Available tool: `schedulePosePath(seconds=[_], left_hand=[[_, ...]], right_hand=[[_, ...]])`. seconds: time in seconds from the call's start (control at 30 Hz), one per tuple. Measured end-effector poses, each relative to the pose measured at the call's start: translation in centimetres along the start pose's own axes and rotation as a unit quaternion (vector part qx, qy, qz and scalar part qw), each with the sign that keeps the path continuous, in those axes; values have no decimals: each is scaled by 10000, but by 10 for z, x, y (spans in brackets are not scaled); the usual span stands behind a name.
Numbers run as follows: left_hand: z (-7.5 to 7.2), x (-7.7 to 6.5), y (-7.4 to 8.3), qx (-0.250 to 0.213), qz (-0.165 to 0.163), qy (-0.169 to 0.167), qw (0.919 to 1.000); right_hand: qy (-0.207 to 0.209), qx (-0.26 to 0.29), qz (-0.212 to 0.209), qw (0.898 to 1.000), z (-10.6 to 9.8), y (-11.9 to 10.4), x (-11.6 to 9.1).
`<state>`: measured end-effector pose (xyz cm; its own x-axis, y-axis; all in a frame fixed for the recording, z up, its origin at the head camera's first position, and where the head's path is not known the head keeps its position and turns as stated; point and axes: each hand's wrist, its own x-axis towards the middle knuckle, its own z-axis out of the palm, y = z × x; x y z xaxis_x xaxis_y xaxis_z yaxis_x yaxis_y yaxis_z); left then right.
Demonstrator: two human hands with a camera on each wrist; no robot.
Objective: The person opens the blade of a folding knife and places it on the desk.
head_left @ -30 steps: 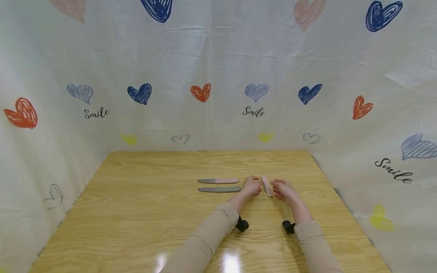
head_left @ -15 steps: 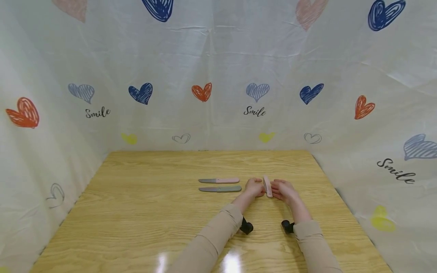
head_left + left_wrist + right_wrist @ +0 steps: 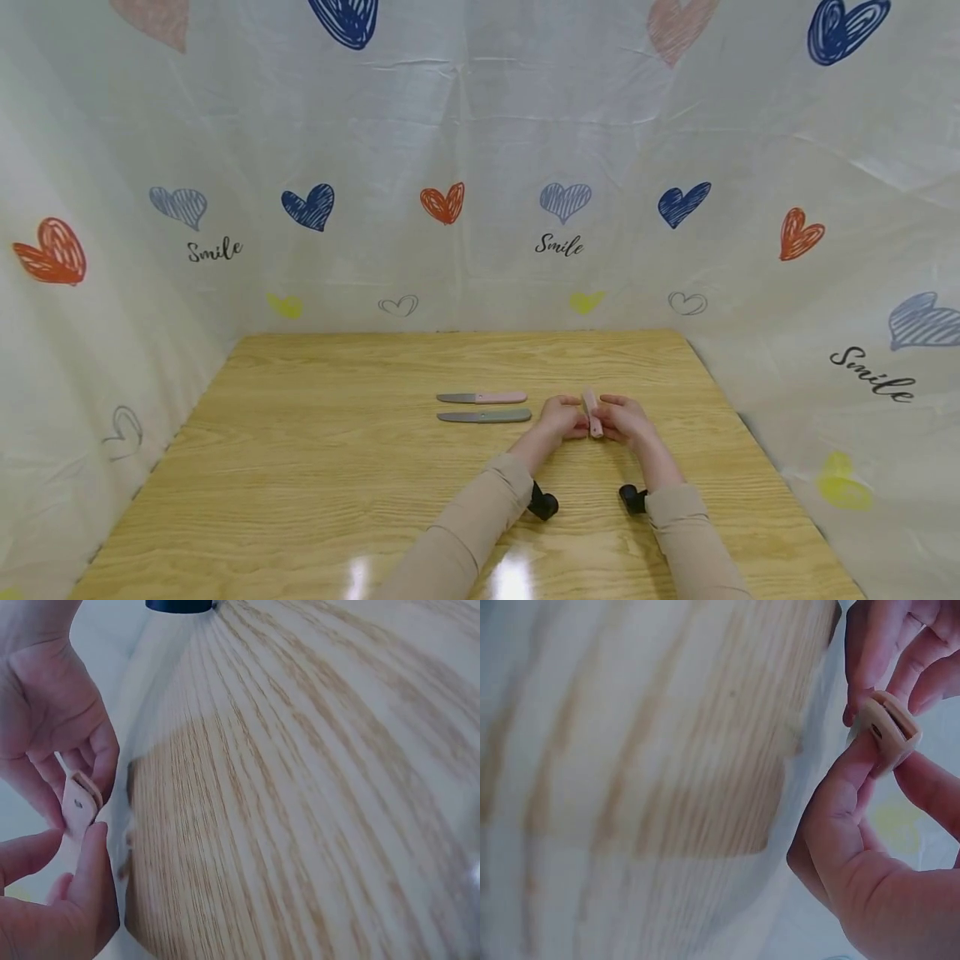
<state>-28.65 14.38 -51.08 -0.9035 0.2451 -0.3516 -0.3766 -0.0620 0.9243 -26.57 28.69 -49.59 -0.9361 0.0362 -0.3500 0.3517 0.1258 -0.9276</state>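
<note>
A folded pink folding knife (image 3: 592,412) is held upright between my two hands, over the right part of the table. My left hand (image 3: 561,418) pinches it from the left, and my right hand (image 3: 627,418) pinches it from the right. In the right wrist view, the rounded end of the pink knife (image 3: 889,735) shows its slot and rivet, with thumb and fingertips on it. The left wrist view shows the same rivet end of the knife (image 3: 80,804) amid the fingers. To the left lie an opened pink knife (image 3: 482,397) and an opened green knife (image 3: 484,415), side by side, blades pointing left.
The wooden table (image 3: 322,467) extends to the left of and in front of the hands. A white curtain (image 3: 480,275) with printed hearts encloses its back and sides. A small black camera sits at each wrist.
The pink folding knife has gone from tilted to nearly upright. My left hand has moved right toward it, and the hands have closed in around it. The two knives on the table stay put.
</note>
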Motion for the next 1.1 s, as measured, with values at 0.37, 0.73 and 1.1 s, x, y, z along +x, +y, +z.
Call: schedulePosePath(seconds=[0.37,0.73,1.1], left_hand=[[-12,-8,12,-738,297,-60,9968],[-48,-39,46,-25,876,-667,9939],[-92,-79,60,599,996,-921,9889]], right_hand=[[-640,871,-470,9930,9,-7,-6],[-1017,767,-803,9886,27,-33,-25],[-1614,451,-1188,9787,64,-51,-47]])
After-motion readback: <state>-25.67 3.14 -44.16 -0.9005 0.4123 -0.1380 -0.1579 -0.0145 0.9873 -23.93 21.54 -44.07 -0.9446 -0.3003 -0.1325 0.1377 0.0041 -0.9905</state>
